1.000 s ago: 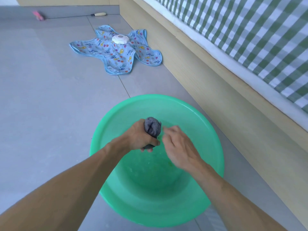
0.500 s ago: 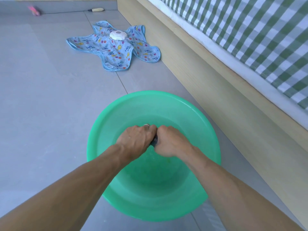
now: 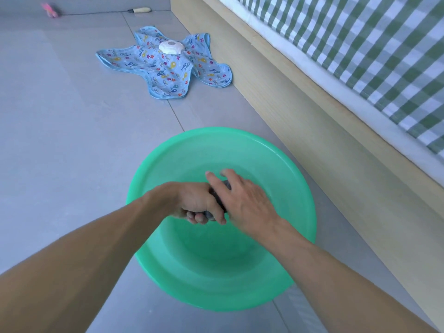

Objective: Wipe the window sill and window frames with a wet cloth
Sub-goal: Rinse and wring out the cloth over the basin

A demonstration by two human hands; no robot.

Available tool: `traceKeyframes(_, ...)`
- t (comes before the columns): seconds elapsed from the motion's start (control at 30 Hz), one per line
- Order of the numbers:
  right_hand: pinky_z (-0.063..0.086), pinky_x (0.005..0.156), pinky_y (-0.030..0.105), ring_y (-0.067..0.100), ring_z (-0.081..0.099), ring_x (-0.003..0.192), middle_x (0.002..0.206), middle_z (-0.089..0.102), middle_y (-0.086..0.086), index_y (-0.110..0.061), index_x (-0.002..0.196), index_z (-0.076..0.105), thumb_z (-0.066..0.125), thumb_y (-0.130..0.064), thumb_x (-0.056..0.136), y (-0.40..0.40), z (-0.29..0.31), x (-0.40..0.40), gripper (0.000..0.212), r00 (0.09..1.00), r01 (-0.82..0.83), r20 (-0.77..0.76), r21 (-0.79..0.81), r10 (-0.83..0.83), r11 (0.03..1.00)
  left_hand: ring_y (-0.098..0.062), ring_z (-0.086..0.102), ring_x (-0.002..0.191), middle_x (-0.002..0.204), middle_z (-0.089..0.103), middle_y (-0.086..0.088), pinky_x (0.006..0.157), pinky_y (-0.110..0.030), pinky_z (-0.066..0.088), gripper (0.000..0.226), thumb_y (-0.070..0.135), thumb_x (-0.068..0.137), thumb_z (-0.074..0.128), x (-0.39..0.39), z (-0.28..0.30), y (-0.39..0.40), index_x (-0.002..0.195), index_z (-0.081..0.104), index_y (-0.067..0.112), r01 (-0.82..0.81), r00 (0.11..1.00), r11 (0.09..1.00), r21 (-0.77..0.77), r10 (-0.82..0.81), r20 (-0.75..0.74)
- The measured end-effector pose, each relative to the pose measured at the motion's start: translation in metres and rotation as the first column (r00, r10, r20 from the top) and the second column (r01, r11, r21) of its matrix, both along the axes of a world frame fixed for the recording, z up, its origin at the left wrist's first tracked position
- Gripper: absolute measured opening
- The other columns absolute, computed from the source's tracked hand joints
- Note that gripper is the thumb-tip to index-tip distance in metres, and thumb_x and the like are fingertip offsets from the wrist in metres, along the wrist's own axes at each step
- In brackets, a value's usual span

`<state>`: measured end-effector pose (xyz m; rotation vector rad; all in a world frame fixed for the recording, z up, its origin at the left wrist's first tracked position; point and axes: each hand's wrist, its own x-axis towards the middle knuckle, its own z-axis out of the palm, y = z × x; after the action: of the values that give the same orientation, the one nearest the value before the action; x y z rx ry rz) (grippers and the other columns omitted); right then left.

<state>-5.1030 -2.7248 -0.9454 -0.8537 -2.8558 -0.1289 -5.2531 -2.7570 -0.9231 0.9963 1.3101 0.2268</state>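
Cloth (image 3: 217,200) gripped by left hand (image 3: 195,204), above basin (image 3: 168,162)

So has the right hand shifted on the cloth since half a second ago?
Yes. The right hand has opened; its fingers now stretch toward the far rim of the green basin, over the grey cloth.

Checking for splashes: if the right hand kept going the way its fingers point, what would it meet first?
Probably the far inner wall of the green basin; the right hand, over the grey cloth, points up-left. Depth is unclear.
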Motion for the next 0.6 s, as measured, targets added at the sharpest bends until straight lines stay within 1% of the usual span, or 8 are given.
traceKeyframes(0.07, 0.029, 0.041, 0.03, 0.032, 0.058, 0.049, 0.074, 0.058, 0.009, -0.01, 0.092, 0.06, 0.082, -0.006, 0.057, 0.005, 0.014, -0.006, 0.042, 0.998, 0.062, 0.016, 0.062, -0.063, 0.996, -0.014, 0.03, 0.038, 0.045, 0.036, 0.001, 0.04, -0.02, 0.018, 0.038, -0.005, 0.079, 0.062, 0.005, 0.001, 0.001, 0.057, 0.037, 0.014, 0.027, 0.99, 0.994, 0.103, -0.013, -0.139)
traceKeyframes(0.17, 0.031, 0.059, 0.035, 0.036, 0.065, 0.084, 0.094, 0.067, 0.011, -0.013, 0.102, 0.055, 0.065, -0.011, 0.078, 0.004, 0.031, -0.015, 0.026, 0.965, 0.193, 0.193, -0.066, -0.177, 0.979, -0.03, 0.061, 0.067, 0.069, 0.057, -0.007, 0.052, -0.029, 0.037, 0.007, 0.011, 0.082, 0.058, 0.011, 0.001, 0.0, 0.08, 0.052, 0.014, 0.292, 0.748, 0.862, 0.414, 0.063, -0.661)
traceKeyframes(0.23, 0.035, 0.065, 0.034, 0.037, 0.064, 0.096, 0.101, 0.068, 0.014, -0.013, 0.102, 0.061, 0.061, -0.015, 0.082, 0.003, 0.029, -0.019, 0.02, 0.947, 0.301, 0.185, -0.238, -0.261, 0.923, -0.037, 0.063, 0.09, 0.094, 0.064, -0.013, 0.061, -0.034, 0.037, 0.017, 0.021, 0.09, 0.051, 0.011, 0.0, -0.006, 0.107, 0.052, 0.016, 0.487, 0.537, 0.759, 0.432, 0.13, -0.834)
traceKeyframes(0.3, 0.038, 0.063, 0.032, 0.038, 0.064, 0.094, 0.097, 0.069, 0.015, -0.014, 0.088, 0.062, 0.062, -0.02, 0.082, 0.002, 0.027, -0.023, 0.008, 0.935, 0.356, 0.144, -0.405, -0.325, 0.842, -0.037, 0.063, 0.092, 0.103, 0.064, -0.012, 0.061, -0.036, 0.033, 0.021, 0.02, 0.094, 0.046, 0.008, -0.001, -0.006, 0.114, 0.044, 0.014, 0.664, 0.361, 0.651, 0.369, 0.154, -0.92)
traceKeyframes(0.37, 0.037, 0.055, 0.027, 0.035, 0.062, 0.082, 0.082, 0.065, 0.012, -0.013, 0.074, 0.051, 0.06, -0.019, 0.084, 0.007, 0.024, -0.026, 0.015, 0.917, 0.384, 0.159, -0.606, -0.367, 0.697, -0.035, 0.065, 0.089, 0.105, 0.064, -0.008, 0.059, -0.036, 0.031, 0.022, 0.012, 0.093, 0.043, 0.006, -0.001, -0.007, 0.115, 0.039, 0.014, 0.755, 0.261, 0.573, 0.32, 0.186, -0.947)
traceKeyframes(0.47, 0.025, 0.042, 0.022, 0.022, 0.043, 0.056, 0.057, 0.043, 0.002, -0.014, 0.062, 0.045, 0.057, -0.007, 0.08, 0.012, 0.025, -0.029, 0.023, 0.905, 0.377, 0.194, -0.778, -0.378, 0.503, -0.033, 0.067, 0.077, 0.095, 0.062, -0.006, 0.052, -0.035, 0.03, 0.026, 0.007, 0.09, 0.048, 0.002, -0.004, -0.011, 0.114, 0.041, 0.015, 0.801, 0.265, 0.482, 0.355, 0.246, -0.932)
traceKeyframes(0.53, 0.019, 0.044, 0.021, 0.019, 0.026, 0.048, 0.053, 0.031, 0.0, -0.016, 0.058, 0.041, 0.057, -0.001, 0.074, 0.014, 0.027, -0.029, 0.027, 0.888, 0.358, 0.203, -0.867, -0.412, 0.346, -0.03, 0.061, 0.05, 0.072, 0.057, -0.006, 0.04, -0.029, 0.026, 0.028, 0.007, 0.077, 0.069, -0.005, -0.008, -0.011, 0.097, 0.052, 0.013, 0.817, 0.32, 0.374, 0.438, 0.338, -0.885)
traceKeyframes(0.6, 0.02, 0.045, 0.022, 0.018, 0.024, 0.047, 0.054, 0.031, 0.0, -0.019, 0.063, 0.043, 0.06, 0.001, 0.072, 0.014, 0.028, -0.028, 0.028, 0.871, 0.304, 0.169, -0.923, -0.462, 0.235, -0.027, 0.057, 0.043, 0.065, 0.054, -0.006, 0.038, -0.025, 0.021, 0.031, 0.011, 0.07, 0.079, -0.01, -0.009, -0.009, 0.09, 0.056, 0.014, 0.81, 0.364, 0.315, 0.494, 0.39, -0.846)
